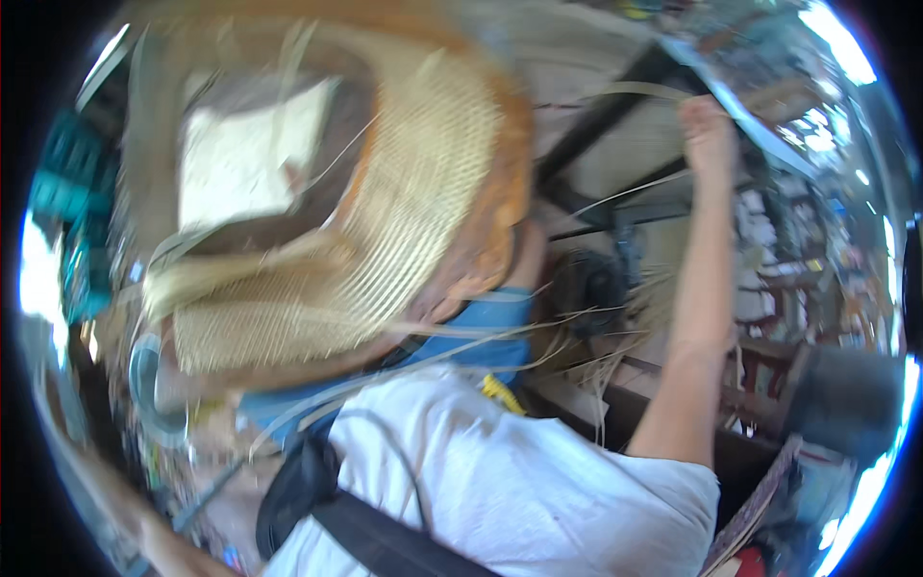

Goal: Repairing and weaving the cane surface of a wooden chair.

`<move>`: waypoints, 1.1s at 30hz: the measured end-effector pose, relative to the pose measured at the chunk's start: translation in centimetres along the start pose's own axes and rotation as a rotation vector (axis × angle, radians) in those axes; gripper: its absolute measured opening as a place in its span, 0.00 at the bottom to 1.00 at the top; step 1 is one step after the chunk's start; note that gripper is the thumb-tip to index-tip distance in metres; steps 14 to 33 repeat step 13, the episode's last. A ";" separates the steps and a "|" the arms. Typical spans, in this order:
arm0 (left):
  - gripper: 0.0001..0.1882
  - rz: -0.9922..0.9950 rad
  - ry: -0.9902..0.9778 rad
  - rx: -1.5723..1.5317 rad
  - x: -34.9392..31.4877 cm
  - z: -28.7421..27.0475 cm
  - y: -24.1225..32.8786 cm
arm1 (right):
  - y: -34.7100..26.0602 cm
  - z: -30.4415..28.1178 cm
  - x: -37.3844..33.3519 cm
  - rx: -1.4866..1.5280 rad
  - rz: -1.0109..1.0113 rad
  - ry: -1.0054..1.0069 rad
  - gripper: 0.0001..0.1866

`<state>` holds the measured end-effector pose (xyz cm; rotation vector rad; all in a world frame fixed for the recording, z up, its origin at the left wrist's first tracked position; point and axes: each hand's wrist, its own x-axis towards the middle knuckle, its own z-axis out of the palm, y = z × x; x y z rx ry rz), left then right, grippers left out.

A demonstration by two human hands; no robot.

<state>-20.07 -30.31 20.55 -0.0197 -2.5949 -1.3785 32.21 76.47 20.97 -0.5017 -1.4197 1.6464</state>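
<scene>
A wooden frame [500,231] with a partly woven pale cane panel [423,183] rests over my lap, across my blue shorts [481,322]. A folded bundle of cane strands [240,279] lies over the weave at its left. My right arm is stretched far out to the right. My right hand [707,130] looks closed, with a pale cane strand [635,88] running from it to the left; blur hides the fingers. Low on the left, my left forearm [159,539] reaches out toward the rim, where the hand is too blurred to make out.
A white sheet [250,154] shows through the frame's opening. Loose cane strands [606,361] trail beside my right side. Dark bars [615,115] stand near my right hand. Teal crates [72,192] are at the far left, a dark round seat [851,399] at the right.
</scene>
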 end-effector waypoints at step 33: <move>0.25 0.372 -0.243 0.469 0.1 -0.9 13.5 | 14.6 27.7 -34.2 -1.010 -0.036 -1.234 0.36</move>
